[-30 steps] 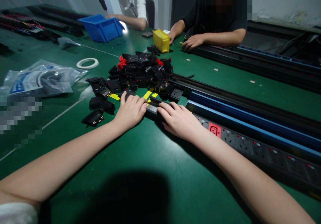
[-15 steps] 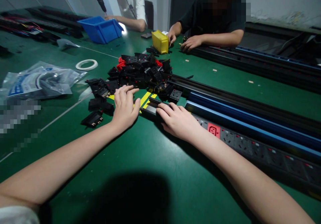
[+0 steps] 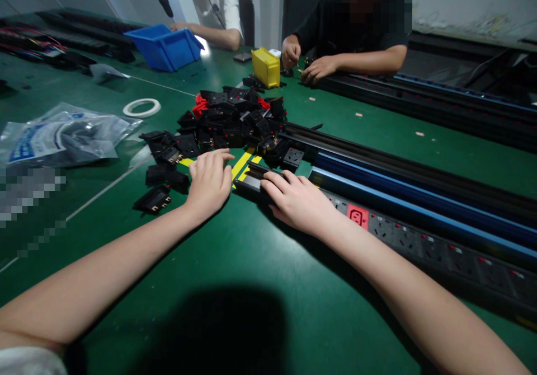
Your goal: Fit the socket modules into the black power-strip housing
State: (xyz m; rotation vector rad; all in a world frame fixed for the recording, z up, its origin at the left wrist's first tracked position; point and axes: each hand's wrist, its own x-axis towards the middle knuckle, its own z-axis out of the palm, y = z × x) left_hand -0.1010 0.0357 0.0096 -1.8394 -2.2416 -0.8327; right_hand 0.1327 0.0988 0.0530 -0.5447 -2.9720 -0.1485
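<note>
My right hand (image 3: 296, 201) wraps over the near end of a long black power strip (image 3: 405, 238). A row of sockets runs along the strip, and one of them is a red socket (image 3: 356, 216). My left hand (image 3: 211, 180) is just left of the strip's end, palm down. Its fingers stretch toward a heap of black socket modules (image 3: 229, 120) and seem to hold nothing; the undersides of the fingers are hidden. Left of that hand lie a few loose socket modules (image 3: 153, 198) with brass contacts showing.
Blue-edged metal rails (image 3: 377, 196) lie behind the strip. Farther back stand a yellow bin (image 3: 265, 68) and a blue bin (image 3: 168, 49). At left are a tape roll (image 3: 141, 108) and a plastic bag (image 3: 62, 137). Two people work across the green table (image 3: 210, 274).
My left hand has drawn its fingers and thumb closer together and dipped slightly. My right hand stays on the power strip. A co-worker's hand across the table has lifted a little.
</note>
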